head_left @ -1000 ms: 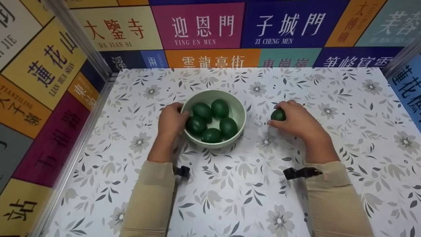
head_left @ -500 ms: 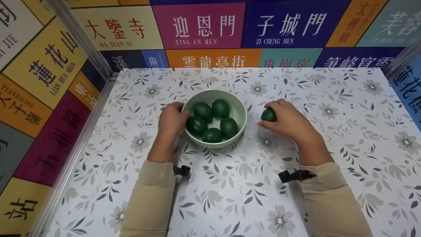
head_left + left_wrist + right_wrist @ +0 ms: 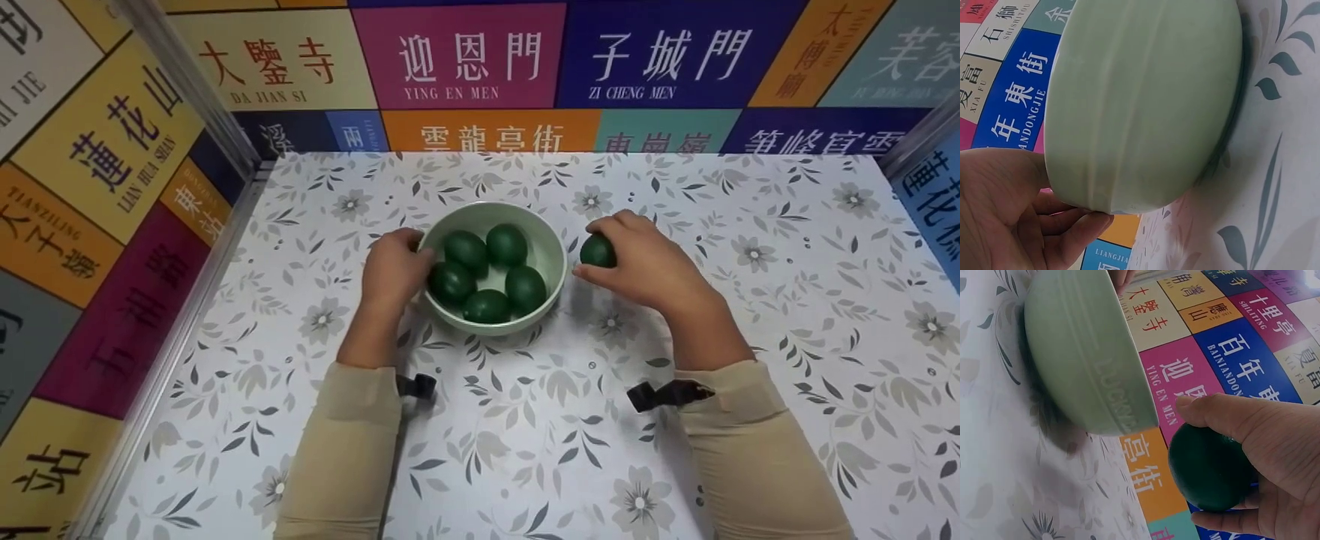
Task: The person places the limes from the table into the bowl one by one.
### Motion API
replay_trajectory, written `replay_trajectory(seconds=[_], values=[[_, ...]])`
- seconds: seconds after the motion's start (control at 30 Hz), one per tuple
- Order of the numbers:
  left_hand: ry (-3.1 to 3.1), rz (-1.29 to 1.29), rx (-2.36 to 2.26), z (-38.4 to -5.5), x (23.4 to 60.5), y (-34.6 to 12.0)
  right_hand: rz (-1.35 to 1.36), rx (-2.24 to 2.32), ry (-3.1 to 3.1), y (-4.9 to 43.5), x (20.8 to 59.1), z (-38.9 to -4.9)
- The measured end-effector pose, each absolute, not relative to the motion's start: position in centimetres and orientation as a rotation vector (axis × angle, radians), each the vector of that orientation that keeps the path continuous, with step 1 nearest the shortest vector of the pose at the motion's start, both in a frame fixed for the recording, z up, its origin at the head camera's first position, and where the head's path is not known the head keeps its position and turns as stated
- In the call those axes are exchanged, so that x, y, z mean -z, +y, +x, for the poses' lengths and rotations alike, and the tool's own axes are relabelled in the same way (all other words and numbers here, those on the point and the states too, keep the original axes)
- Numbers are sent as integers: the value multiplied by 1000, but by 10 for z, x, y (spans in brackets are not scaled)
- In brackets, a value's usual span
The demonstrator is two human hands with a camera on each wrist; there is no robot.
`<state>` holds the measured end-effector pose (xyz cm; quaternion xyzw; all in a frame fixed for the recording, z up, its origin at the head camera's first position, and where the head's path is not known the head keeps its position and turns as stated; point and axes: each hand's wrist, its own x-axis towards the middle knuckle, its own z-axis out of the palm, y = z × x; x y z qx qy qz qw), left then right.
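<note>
A pale green bowl (image 3: 491,329) stands on the table, holding several smooth, dark green egg-shaped things (image 3: 507,244) whose exact kind I cannot tell. At its left side my left hand (image 3: 394,270) grips the rim, thumb over the edge and fingers on the outer wall, as the left wrist view also shows. My right hand (image 3: 646,262) pinches one more dark green egg-shaped thing (image 3: 1210,467) between thumb and fingers. It is just right of the bowl, close to the rim but apart from it. Raised letters mark the bowl's outer wall (image 3: 1086,354) in the right wrist view.
A white cloth with grey leaves and flowers covers the table (image 3: 525,450). Coloured panels with printed characters form a back wall (image 3: 465,56) and a left wall (image 3: 105,217) close to the table. Black wrist devices (image 3: 667,394) sit at both sleeves.
My right hand has moved left toward the bowl, carrying the dark green egg-shaped thing, and slightly away from me. The left hand has stayed at the bowl's rim.
</note>
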<state>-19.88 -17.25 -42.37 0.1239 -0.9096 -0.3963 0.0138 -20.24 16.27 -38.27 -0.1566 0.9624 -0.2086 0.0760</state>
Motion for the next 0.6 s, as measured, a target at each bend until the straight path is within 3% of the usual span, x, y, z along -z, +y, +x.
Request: replay_trajectory(seconds=[0.6], values=[[-2869,401,1138,-199,422,-170,-706,634,2920,111,388,-202]])
